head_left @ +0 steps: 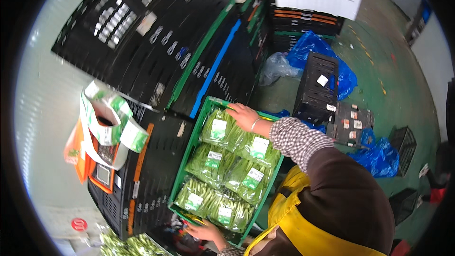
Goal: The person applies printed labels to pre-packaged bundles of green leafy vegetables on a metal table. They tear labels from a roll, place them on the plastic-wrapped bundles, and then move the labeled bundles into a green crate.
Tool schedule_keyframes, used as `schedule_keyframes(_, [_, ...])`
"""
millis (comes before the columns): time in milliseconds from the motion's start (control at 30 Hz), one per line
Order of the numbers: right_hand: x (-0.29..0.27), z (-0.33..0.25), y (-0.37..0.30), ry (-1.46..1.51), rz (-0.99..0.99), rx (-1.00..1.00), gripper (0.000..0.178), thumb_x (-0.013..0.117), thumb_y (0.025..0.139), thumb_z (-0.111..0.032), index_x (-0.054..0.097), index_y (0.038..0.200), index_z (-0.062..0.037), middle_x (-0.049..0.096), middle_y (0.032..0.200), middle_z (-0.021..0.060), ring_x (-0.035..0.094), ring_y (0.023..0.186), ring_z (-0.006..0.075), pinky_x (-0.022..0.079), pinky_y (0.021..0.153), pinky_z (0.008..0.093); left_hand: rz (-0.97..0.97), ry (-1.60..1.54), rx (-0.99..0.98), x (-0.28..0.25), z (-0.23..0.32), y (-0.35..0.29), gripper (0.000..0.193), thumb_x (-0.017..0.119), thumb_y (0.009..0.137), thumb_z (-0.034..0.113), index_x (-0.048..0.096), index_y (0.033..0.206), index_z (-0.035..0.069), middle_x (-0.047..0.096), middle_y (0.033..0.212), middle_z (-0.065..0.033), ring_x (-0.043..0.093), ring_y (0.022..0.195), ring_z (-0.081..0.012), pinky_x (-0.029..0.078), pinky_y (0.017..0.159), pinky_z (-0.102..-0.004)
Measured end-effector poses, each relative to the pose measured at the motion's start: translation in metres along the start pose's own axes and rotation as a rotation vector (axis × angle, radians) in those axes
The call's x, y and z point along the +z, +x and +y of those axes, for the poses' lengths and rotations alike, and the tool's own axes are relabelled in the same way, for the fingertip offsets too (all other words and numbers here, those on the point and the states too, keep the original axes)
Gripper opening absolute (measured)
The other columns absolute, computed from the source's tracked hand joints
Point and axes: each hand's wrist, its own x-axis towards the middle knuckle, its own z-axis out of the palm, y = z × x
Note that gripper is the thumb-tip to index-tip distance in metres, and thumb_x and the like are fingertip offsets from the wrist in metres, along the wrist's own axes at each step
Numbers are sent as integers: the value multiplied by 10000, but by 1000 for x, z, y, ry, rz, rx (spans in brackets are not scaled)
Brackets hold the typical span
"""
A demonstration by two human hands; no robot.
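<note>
A green crate (pixel 180 176) sits in front of me, slightly tilted in the view. Inside lie several clear bags of green vegetables (pixel 220 156) with white-and-green labels, arranged in two columns. At the crate's upper end my right hand (pixel 244 116) is closed over the rim, its fingers reaching in beside a bag. The lower end is held by my left hand (pixel 207 233); part of its grip is hidden. Both arms come in from the right, with a checked cuff (pixel 298 136) on the right one and a yellow apron (pixel 303 225) below it.
Stacked black crates (pixel 156 33) stand along the left. Label rolls (pixel 111 118) and an orange-cased handheld device (pixel 103 175) rest on a nearer black crate (pixel 161 161). Loose vegetables (pixel 128 245) lie below. Blue plastic (pixel 379 156) and a black crate (pixel 316 85) occupy the floor at right.
</note>
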Motion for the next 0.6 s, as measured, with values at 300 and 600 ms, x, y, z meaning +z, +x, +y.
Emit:
schedule_keyframes(300, [-7,27,-2,245,-382,652,312,580,824,-249,640,1028,-21,643,1027,169,616,956,324,494,801,412,-326,-848,-460,102,-109,-23,281,619,852,141,546,948,-113,608,781,-205,579,649,-290,464,594,-398])
schedule_keyframes(600, [-57,14,-149,332,-270,860,365,623,790,-317,651,977,-5,652,1003,169,623,940,323,500,782,413,-899,-947,-558,15,-36,1,302,608,864,148,521,945,-129,599,777,-201,572,640,-266,454,572,-396])
